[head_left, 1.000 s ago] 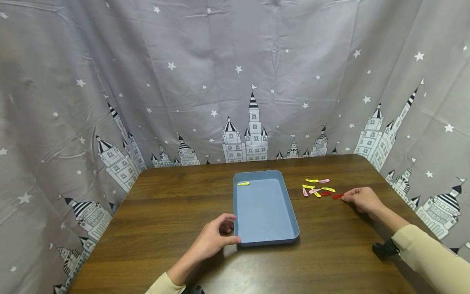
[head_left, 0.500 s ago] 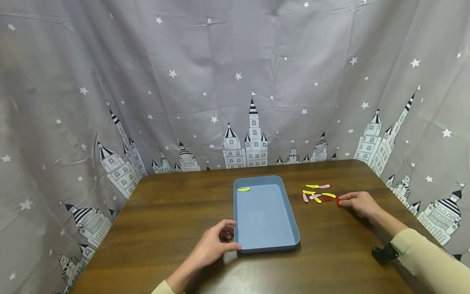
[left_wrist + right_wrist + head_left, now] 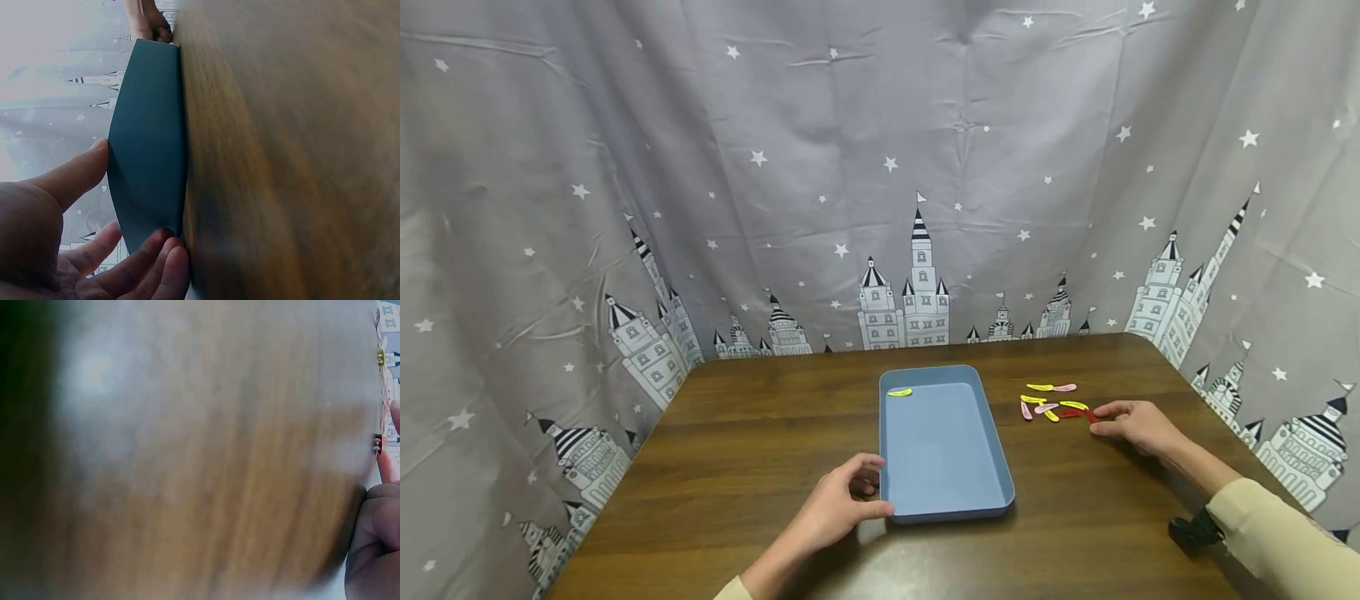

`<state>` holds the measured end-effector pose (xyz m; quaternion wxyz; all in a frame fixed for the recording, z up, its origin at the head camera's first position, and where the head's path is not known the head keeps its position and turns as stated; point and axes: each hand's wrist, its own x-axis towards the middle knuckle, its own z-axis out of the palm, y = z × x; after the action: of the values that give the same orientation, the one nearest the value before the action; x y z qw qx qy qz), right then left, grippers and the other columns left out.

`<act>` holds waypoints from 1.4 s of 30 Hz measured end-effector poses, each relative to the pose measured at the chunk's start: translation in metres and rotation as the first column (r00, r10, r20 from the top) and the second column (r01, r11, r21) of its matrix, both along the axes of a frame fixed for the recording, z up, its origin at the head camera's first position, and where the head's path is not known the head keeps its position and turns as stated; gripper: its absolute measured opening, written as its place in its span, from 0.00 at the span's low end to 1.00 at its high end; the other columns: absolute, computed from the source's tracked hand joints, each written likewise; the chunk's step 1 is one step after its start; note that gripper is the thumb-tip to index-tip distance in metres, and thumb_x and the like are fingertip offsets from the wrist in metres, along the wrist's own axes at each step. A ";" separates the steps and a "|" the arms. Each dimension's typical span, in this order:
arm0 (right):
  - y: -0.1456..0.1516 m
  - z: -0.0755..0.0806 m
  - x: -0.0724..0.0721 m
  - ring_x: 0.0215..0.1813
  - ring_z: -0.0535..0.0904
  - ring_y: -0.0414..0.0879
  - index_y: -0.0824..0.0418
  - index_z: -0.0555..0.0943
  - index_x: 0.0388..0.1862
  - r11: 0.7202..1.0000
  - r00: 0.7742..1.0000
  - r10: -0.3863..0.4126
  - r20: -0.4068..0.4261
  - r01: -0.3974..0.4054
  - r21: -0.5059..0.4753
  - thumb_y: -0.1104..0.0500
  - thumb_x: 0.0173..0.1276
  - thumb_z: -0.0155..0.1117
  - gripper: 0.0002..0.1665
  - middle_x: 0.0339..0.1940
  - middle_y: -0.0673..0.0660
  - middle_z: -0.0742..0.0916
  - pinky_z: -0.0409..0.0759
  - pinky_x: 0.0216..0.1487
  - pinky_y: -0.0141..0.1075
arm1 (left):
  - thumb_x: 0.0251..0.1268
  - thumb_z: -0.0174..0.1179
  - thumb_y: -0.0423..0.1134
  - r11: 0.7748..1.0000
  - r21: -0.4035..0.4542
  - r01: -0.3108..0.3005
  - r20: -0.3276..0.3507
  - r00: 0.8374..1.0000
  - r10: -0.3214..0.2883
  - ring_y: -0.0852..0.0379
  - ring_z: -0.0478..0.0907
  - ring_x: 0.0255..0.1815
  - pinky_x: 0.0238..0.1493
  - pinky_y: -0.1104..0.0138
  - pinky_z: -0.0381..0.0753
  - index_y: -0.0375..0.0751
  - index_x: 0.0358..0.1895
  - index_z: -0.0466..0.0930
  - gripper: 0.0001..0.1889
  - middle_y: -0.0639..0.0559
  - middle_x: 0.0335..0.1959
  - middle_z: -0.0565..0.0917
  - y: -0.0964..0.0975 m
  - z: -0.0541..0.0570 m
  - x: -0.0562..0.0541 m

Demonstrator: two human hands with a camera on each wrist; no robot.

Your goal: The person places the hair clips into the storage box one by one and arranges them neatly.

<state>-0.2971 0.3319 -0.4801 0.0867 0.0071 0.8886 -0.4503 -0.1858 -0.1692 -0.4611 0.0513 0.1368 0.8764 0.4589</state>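
A grey castle-print curtain (image 3: 805,200) hangs behind a brown worktop (image 3: 760,425). The right hand (image 3: 1137,427) pinches a red clip (image 3: 1092,416) right of the tray (image 3: 943,454); near it lie a second red clip (image 3: 1070,414), yellow clips (image 3: 1073,406) and pink clips (image 3: 1064,387). The left hand (image 3: 838,504) holds the tray's near left corner; a lone yellow clip (image 3: 899,392) lies inside, by the far left corner.

Creased grey curtain (image 3: 820,108), white stars (image 3: 891,164), black-and-white castles (image 3: 922,287) below, brown wood-grain table (image 3: 760,433), rounded far corners (image 3: 1138,342), pale sheen (image 3: 940,568).
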 end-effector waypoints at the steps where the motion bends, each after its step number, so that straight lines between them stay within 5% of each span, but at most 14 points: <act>1: 0.000 0.000 0.001 0.14 0.58 0.37 0.71 0.79 0.59 1.000 1.000 0.013 -0.012 -0.013 0.004 0.50 0.60 0.76 0.35 0.14 0.43 0.65 0.63 0.16 0.32 | 0.53 0.77 0.47 1.000 0.000 0.000 -0.002 1.000 0.000 0.53 0.81 0.47 0.48 0.57 0.79 0.44 0.60 0.77 0.31 0.47 0.50 0.84 0.000 0.000 0.000; 17: 0.004 -0.004 0.004 0.12 0.61 0.37 0.74 0.77 0.58 1.000 1.000 0.001 -0.011 -0.002 -0.023 0.60 0.66 0.69 0.26 0.14 0.45 0.69 0.65 0.15 0.33 | 0.53 0.77 0.47 1.000 -0.010 0.007 0.010 1.000 -0.007 0.53 0.81 0.47 0.50 0.55 0.79 0.43 0.60 0.77 0.31 0.46 0.50 0.84 0.001 0.000 0.000; 42: 0.002 0.000 0.006 0.12 0.59 0.35 0.76 0.79 0.55 0.999 0.999 -0.011 -0.030 0.009 -0.049 0.62 0.70 0.64 0.21 0.12 0.44 0.68 0.63 0.14 0.32 | 0.54 0.77 0.48 1.000 -0.011 -0.008 0.008 1.000 0.008 0.52 0.81 0.47 0.50 0.54 0.79 0.45 0.60 0.77 0.31 0.47 0.50 0.85 0.001 0.001 -0.001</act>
<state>-0.2915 0.3341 -0.4804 0.0710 0.0026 0.8785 -0.4724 -0.1863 -0.1687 -0.4600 0.0539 0.1310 0.8793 0.4547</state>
